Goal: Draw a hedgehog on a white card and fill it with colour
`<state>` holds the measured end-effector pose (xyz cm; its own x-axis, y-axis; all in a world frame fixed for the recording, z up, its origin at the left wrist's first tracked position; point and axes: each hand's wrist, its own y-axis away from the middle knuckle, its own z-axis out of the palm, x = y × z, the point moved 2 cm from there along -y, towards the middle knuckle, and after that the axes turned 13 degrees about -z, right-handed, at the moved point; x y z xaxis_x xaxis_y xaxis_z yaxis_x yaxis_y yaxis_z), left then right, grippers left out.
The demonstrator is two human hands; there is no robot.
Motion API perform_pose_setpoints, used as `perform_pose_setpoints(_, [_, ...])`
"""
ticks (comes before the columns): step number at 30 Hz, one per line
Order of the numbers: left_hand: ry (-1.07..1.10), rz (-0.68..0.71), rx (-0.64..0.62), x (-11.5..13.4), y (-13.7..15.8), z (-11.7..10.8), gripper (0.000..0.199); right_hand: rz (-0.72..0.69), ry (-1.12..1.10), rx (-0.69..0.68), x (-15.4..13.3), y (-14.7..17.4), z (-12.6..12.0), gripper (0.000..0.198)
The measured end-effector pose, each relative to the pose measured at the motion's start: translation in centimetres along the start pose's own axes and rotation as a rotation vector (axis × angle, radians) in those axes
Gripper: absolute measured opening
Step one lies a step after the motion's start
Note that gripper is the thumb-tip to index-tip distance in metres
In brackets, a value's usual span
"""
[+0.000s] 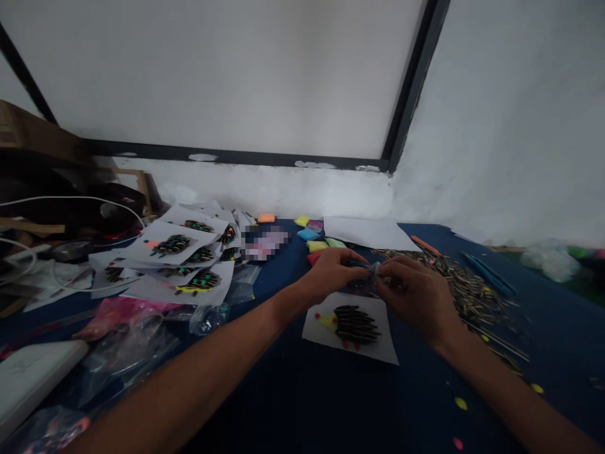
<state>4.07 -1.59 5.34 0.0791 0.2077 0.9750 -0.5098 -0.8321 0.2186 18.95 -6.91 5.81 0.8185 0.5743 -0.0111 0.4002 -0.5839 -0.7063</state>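
My left hand (pixel 331 270) and my right hand (pixel 418 296) come together over the table, fingers closed on a small clear plastic bag (pixel 363 287) with something dark blue in it. My fingers partly hide the bag. Just below it lies a white paper sheet (pixel 390 350) bearing a hedgehog figure (pixel 355 323). Dark striped seeds form its spines; its face is yellow with red dots, and its feet are red. Several small coloured clay packets (pixel 309 233), yellow, blue, green and red, lie beyond my left hand.
Loose striped seeds (pixel 472 287) are heaped at the right, near blue tweezers or a similar slim tool (pixel 489 272). A blank white sheet (pixel 366 232) lies at the back. Finished seed pictures (pixel 177 246) are stacked at the left, with plastic bags (pixel 130 340) and a white box-like object (pixel 40 378) nearer.
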Motion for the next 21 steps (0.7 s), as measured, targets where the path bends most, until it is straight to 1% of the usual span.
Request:
perform_pose_setpoints(4, [0.016, 0.018, -0.073, -0.1, -0.1, -0.2, 0.01, -0.026, -0.059, 0.018, 0.1, -0.1, -0.3, 0.013])
perform_pose_setpoints(7, [0.029, 0.043, -0.037, -0.2, -0.2, -0.3, 0.009, -0.052, -0.085, 0.043, 0.0, -0.2, -0.1, 0.014])
perform_pose_setpoints(9, [0.034, 0.059, -0.014, -0.2, -0.2, -0.1, 0.009, -0.042, -0.088, 0.081, -0.2, -0.2, -0.1, 0.011])
perform_pose_setpoints(11, [0.042, 0.062, -0.019, -0.1, -0.2, 0.3, 0.009, 0.018, -0.123, 0.125, -0.4, -0.2, -0.2, 0.008])
perform_pose_setpoints(12, [0.049, 0.056, -0.014, 0.0, -0.2, 0.3, 0.009, 0.073, -0.157, 0.158, -0.4, -0.3, -0.3, 0.007])
perform_pose_setpoints(15, [0.08, 0.014, 0.033, 0.2, -0.2, 0.0, 0.009, 0.305, -0.337, 0.298, 0.1, -0.4, -1.2, 0.004])
perform_pose_setpoints(17, [0.113, -0.024, 0.037, 0.3, -0.3, -0.5, 0.016, 0.409, -0.436, 0.344, 0.6, -0.6, -1.7, 0.011])
perform_pose_setpoints(19, [0.152, -0.027, 0.002, 0.3, -0.4, -1.1, 0.027, 0.427, -0.498, 0.325, 1.0, -0.7, -1.8, 0.017])
perform_pose_setpoints(21, [0.182, 0.017, -0.051, 0.4, -0.4, -1.5, 0.034, 0.415, -0.561, 0.291, 1.3, -0.7, -1.7, 0.016])
